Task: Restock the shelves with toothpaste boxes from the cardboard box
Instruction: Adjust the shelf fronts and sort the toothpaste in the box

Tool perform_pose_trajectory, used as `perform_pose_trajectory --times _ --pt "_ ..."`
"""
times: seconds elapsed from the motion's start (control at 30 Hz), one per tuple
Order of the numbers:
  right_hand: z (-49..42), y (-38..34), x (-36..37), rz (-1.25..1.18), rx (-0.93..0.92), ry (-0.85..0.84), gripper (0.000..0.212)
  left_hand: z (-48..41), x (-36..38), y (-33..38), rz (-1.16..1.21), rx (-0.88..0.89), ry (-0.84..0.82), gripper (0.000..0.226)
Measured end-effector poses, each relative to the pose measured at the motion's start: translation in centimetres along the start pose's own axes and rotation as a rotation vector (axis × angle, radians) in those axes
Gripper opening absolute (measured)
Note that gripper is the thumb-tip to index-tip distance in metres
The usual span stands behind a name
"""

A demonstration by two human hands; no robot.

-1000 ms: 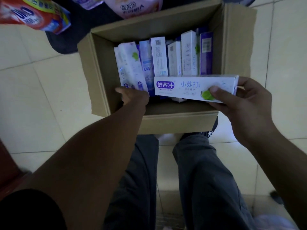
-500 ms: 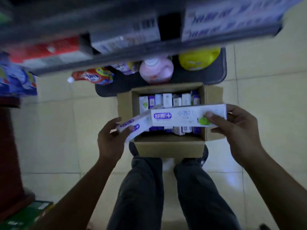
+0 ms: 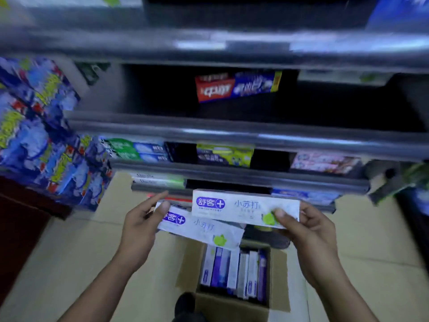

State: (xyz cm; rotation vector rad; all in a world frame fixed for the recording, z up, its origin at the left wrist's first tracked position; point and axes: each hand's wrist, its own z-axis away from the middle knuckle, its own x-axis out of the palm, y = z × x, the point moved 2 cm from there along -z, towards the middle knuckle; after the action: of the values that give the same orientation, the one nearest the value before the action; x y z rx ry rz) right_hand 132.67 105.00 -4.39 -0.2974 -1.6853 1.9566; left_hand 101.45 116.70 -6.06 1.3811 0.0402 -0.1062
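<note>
My right hand (image 3: 308, 231) grips a white toothpaste box (image 3: 243, 206) with a purple logo and green mark, held level in front of the lowest shelf. My left hand (image 3: 139, 226) holds a second white toothpaste box (image 3: 202, 228) of the same kind, tilted down to the right and partly under the first. Below them the open cardboard box (image 3: 232, 305) sits on the floor with several upright toothpaste boxes (image 3: 234, 273) inside. The shelves (image 3: 232, 135) rise in tiers ahead, blurred.
Shelves hold other toothpaste packs: a red and blue one (image 3: 236, 86), green ones (image 3: 137, 149), a yellow-green one (image 3: 224, 154), pink ones (image 3: 325, 162). Blue printed packages (image 3: 44, 140) are stacked at the left. Beige floor tiles (image 3: 69, 252) surround the carton.
My left hand pulled a second box out of the carton. Both hands rose with their boxes and the view tilted up from the carton to the shelves.
</note>
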Motion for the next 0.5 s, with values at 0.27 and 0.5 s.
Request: perform_pose_trajectory --times 0.27,0.5 --pt "1.6 -11.3 7.5 -0.034 -0.192 -0.108 0.049 -2.7 -5.2 12.7 0.043 0.175 0.166 0.029" --pt "1.6 -17.7 13.5 -0.112 -0.379 -0.062 0.06 -4.6 -8.5 22.2 0.054 0.29 0.01 0.032"
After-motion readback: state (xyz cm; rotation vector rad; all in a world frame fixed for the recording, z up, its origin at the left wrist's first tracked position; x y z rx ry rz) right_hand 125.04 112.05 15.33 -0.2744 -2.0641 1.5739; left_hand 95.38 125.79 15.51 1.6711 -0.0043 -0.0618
